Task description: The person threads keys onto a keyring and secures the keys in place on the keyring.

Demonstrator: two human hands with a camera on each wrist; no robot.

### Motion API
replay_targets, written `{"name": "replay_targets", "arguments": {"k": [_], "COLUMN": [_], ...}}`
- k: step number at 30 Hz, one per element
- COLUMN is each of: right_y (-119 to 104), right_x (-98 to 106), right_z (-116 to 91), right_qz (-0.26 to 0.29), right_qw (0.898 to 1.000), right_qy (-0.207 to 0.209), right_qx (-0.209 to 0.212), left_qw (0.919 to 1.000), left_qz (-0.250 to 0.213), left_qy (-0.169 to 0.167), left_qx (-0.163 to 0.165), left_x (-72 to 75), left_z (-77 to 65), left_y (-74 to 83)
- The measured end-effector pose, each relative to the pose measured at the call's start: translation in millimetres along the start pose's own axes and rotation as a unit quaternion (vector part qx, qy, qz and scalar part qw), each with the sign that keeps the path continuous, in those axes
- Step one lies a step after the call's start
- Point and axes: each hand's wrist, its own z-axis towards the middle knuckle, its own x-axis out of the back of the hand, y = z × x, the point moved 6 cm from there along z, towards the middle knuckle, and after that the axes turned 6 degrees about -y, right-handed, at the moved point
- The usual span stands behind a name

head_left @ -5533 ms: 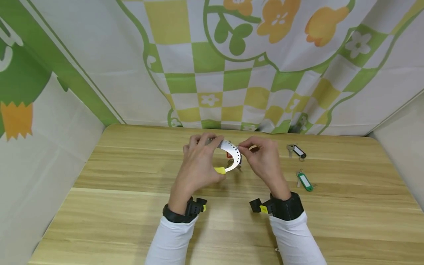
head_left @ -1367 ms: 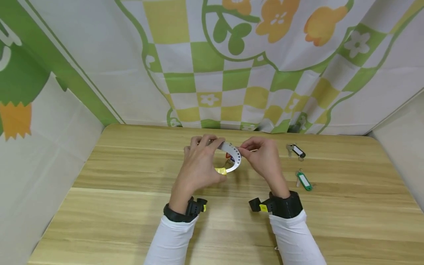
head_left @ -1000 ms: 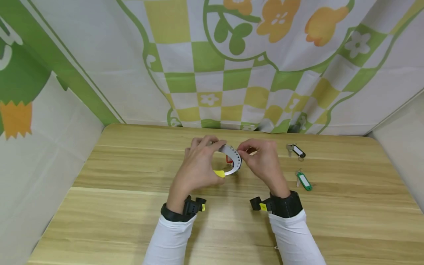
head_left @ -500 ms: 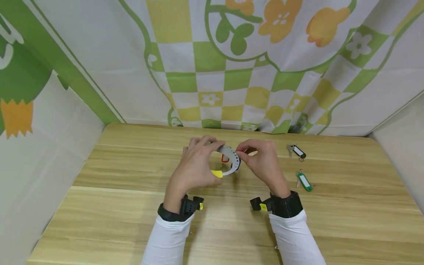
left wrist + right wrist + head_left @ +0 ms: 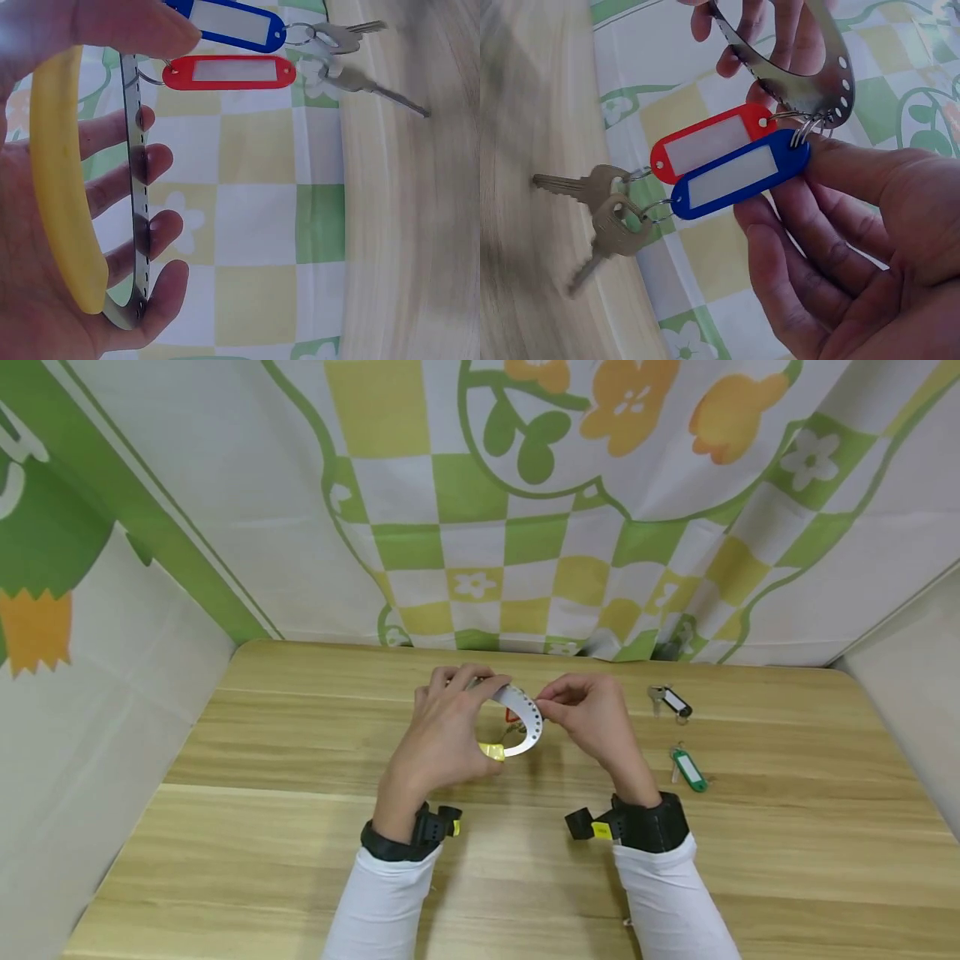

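A curved metal strip [image 5: 531, 722] with a row of holes and a yellow handle [image 5: 64, 187] is held up in my left hand [image 5: 442, 735], the handle against the palm. My right hand [image 5: 596, 718] pinches the ring end of a blue key tag [image 5: 739, 176] at the strip's edge. Beside it, a red key tag [image 5: 712, 142] hangs from the strip by its own ring. A key [image 5: 619, 229] dangles from the blue tag and another key [image 5: 592, 187] from the red one. Whether the blue tag's ring passes through a hole cannot be told.
On the wooden table [image 5: 300, 827], a black key tag [image 5: 677, 702] with a key lies at the back right. Nearer me lies a green key tag [image 5: 689, 772] with a key. A patterned curtain [image 5: 480, 543] hangs behind the table's back edge.
Both hands keep their holds. Compared with the earliest frame, my left hand and the metal strip sit slightly further left and lower, and the right hand has shifted slightly with them.
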Motion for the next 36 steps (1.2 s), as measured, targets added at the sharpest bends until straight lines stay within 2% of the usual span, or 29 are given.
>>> {"name": "replay_targets", "arguments": {"k": [7,17,23,31,36], "right_y": [1,-6,-11,-21,-19], "right_x": [0,-3,-3,-3,-2], "right_z": [0,-3,-4,-6,-5], "right_qz": [0.02,0.044,0.033,-0.023,-0.036], "right_qw": [0.999,0.998,0.999,0.997,0.997], "right_qy": [-0.003,0.026,0.032,0.034,0.035], "right_qx": [-0.025,-0.034,0.001,0.068,0.053], "left_qw": [1.0,0.9999,0.9998,0.9998,0.9998], "left_qz": [-0.005,0.001,-0.003,-0.013,-0.011], "left_qy": [0.008,0.013,0.016,0.016,0.015], "left_qx": [0.0,0.008,0.006,0.006,0.013], "left_x": [0.1,1.8,2.3,2.8,2.6], "left_z": [-0.6,-0.2,-0.8,-0.9,0.3], "left_y": [0.3,-0.1,-0.5,-1.6,-3.8]}}
